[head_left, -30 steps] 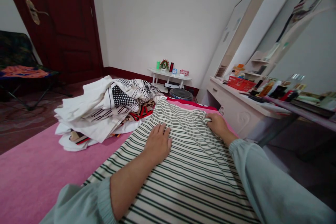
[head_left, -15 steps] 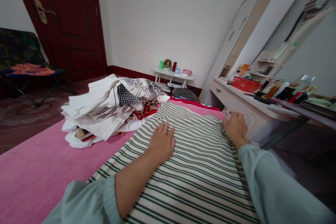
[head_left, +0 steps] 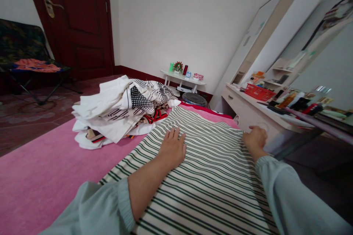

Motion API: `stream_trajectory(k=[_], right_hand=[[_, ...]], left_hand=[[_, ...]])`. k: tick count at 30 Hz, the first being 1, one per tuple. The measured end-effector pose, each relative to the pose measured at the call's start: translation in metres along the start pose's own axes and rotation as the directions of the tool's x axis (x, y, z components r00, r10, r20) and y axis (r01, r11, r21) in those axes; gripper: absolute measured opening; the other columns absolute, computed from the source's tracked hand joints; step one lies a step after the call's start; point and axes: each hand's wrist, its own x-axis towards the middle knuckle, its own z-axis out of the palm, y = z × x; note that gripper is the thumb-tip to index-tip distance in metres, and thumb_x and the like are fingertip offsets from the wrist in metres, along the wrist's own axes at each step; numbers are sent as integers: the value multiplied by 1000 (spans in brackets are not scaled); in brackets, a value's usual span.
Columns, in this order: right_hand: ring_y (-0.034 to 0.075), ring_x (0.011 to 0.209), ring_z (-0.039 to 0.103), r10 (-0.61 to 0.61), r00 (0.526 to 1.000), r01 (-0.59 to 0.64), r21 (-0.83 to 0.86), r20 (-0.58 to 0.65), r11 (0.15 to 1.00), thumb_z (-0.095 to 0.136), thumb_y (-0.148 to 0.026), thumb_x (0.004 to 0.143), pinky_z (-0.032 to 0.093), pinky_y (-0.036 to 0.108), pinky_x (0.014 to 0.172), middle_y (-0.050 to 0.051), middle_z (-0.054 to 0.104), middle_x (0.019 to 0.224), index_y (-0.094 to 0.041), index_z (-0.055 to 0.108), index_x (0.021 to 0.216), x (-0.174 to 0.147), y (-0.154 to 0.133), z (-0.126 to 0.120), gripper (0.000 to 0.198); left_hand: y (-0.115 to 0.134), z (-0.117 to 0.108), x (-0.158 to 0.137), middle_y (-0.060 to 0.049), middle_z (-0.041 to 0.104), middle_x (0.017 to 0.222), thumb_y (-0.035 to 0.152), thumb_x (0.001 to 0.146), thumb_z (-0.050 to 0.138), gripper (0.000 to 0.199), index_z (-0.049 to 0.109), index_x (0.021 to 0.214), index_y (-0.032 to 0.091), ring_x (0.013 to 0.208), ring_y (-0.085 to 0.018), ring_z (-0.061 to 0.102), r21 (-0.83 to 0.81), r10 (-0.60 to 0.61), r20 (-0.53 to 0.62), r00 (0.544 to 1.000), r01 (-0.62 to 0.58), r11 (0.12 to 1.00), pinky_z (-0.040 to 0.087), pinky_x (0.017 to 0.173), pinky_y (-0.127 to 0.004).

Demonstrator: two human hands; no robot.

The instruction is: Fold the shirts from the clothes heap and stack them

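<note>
A white cloth garment with dark green stripes (head_left: 209,161) lies spread on the pink bed cover (head_left: 49,176). My left hand (head_left: 173,149) rests flat on its left half, fingers stretched out and pressing lightly on the fabric. At the far right edge of the garment is my right hand (head_left: 255,139), its fingers curled round the edge and drawing it out to a corner. Small ripples run across the cloth between both hands. The fingertips of my right hand are partly hidden.
A heap of white and patterned clothes (head_left: 121,112) sits on the bed at the left. To the right stands a dressing table (head_left: 248,112) with a red basket (head_left: 259,92) and bottles. A low white shelf (head_left: 182,77) is by the wall, and a folding chair (head_left: 27,51) near the door.
My right hand has moved outward to the right, pulling the garment's edge with it. My left hand stays flat on the cloth. The view has shifted slightly.
</note>
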Motion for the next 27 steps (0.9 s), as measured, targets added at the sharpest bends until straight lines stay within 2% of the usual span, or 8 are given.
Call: stream_trajectory(k=[2,4,9,13,15,17,22,27], right_hand=[[29,108,53,-287,957,280,132,37,951,51,-14,73,41,41,97,18,60,107,-11,65,103,-15,-44,3,33],[26,107,54,-455,890,425,289,42,858,47,-12,73,39,37,100,15,62,105,-12,66,95,-33,-96,8,29],[23,99,59,-652,746,511,510,138,692,43,-11,77,44,34,93,14,63,109,-11,63,106,-86,-220,25,35],[18,103,59,-762,613,576,541,209,612,44,-9,81,42,28,94,8,65,116,-15,61,116,-117,-279,38,39],[19,104,60,-795,542,605,531,271,593,48,-10,80,41,27,93,8,67,112,-16,62,116,-124,-291,43,38],[22,104,61,-789,509,618,492,344,613,55,-13,79,42,30,91,12,68,110,-13,60,117,-124,-293,47,38],[28,102,62,-697,502,615,355,512,704,71,-25,69,46,34,86,17,67,110,-11,64,107,-109,-272,44,41],[25,75,67,-593,484,580,272,644,768,71,-17,61,51,31,69,10,70,71,-14,69,78,-98,-251,22,18]], left_hand=[[0,-1,0,-14,36,149,36,93,37,48,49,136,17,138,-31,30,-11,-3,-2,1000,3,1000,21,113,-48],[0,-1,0,-13,37,149,37,93,37,48,49,136,18,138,-31,30,-25,-7,-2,1000,7,1000,21,113,-48],[1,-3,0,-13,35,150,38,93,36,49,48,136,18,139,-30,27,-54,-23,6,1000,23,998,20,114,-48],[-1,-4,2,-14,34,151,39,93,34,52,46,137,15,140,-32,25,-58,-20,42,999,23,998,18,114,-50],[-1,-4,2,-16,33,151,39,92,34,54,44,138,12,140,-33,25,-61,-18,70,997,22,998,18,114,-50],[-1,-5,2,-17,32,151,39,92,33,55,44,138,11,140,-34,25,-67,-15,80,997,21,998,18,114,-50],[0,-9,0,-14,37,148,38,93,34,50,47,136,16,136,-32,30,-70,-16,26,1000,17,997,20,112,-51],[1,-8,-1,-15,49,134,36,93,36,47,51,131,15,126,-31,40,-70,-11,-42,999,8,998,28,108,-48]])
